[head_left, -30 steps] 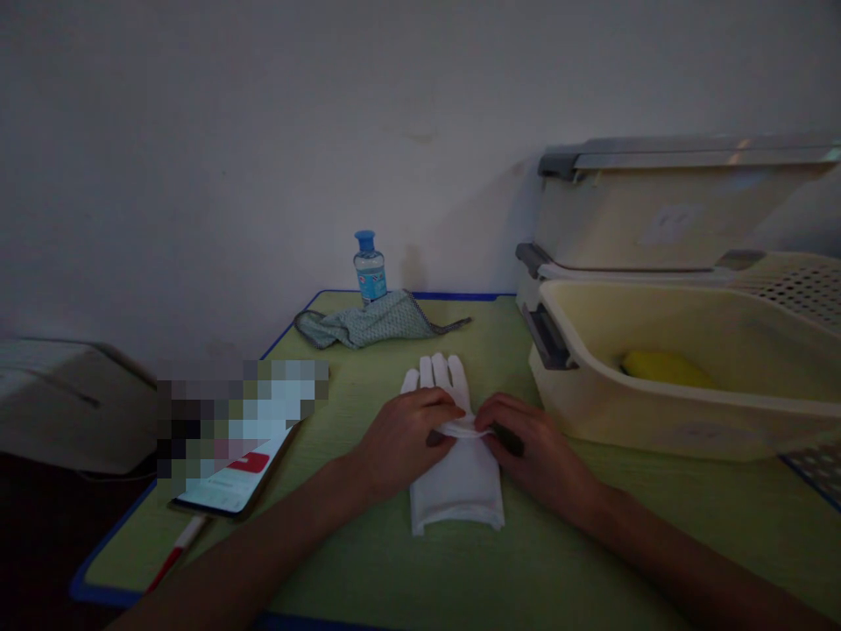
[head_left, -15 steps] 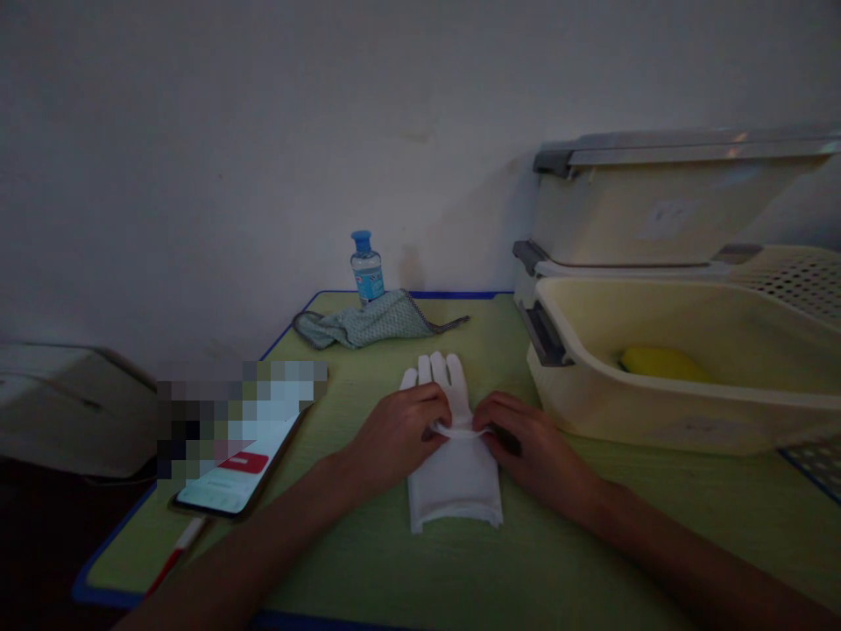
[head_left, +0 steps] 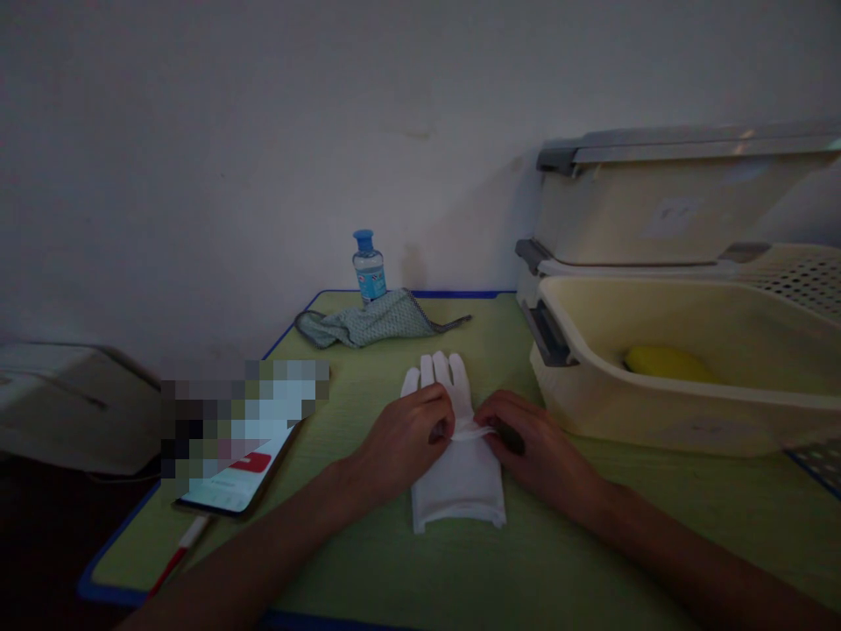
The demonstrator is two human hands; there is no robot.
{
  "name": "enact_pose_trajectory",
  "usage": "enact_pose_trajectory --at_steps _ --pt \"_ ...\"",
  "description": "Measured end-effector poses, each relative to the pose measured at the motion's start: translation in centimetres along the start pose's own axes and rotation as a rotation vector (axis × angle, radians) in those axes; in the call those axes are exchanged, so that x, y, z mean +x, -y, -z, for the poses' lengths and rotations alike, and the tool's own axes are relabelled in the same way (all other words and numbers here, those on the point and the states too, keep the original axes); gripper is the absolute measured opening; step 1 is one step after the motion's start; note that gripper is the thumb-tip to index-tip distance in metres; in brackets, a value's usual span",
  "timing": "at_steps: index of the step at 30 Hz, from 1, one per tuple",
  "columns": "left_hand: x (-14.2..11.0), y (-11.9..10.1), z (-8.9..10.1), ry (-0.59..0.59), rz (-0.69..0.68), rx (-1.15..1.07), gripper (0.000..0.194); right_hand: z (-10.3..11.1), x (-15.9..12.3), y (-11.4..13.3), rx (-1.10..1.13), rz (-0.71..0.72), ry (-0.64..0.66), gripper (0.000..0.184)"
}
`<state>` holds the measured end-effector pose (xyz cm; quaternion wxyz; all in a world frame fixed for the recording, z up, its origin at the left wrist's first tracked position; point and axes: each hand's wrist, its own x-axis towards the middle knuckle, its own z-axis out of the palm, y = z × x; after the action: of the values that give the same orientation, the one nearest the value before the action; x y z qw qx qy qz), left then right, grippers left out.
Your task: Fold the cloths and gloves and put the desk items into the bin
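Observation:
A white glove (head_left: pixel 458 486) lies flat on the green table, its fingers pointing away from me and its cuff toward me. Across its middle runs a raised fold of white fabric. My left hand (head_left: pixel 411 438) pinches the left end of this fold between thumb and fingers, covering part of the glove's palm. At the fold's right end, my right hand (head_left: pixel 535 447) pinches the fabric the same way. Whether the fold belongs to this glove or to a second one on top, I cannot tell.
A phone (head_left: pixel 263 456) with a lit screen lies at left, a red-and-white pen-like stick (head_left: pixel 180 552) below it. Behind are a grey-green cloth (head_left: pixel 374 322) and a blue-capped bottle (head_left: pixel 370 270). At right, a cream basket (head_left: pixel 631 416) holds a yellow object (head_left: pixel 667 362); a lidded box (head_left: pixel 611 215) stands behind.
Both hands keep their pinch on the glove's fold. The left fingers have shifted very slightly inward along it, and the whole view has moved a little.

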<state>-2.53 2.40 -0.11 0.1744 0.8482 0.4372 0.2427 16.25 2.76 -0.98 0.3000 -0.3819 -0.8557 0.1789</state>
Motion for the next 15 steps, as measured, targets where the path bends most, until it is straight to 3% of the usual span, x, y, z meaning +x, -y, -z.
enact_pose_trajectory --at_steps 15 --pt "0.05 0.21 0.07 -0.02 -0.006 -0.05 0.014 -0.11 0.13 -0.01 -0.001 0.037 -0.017 0.024"
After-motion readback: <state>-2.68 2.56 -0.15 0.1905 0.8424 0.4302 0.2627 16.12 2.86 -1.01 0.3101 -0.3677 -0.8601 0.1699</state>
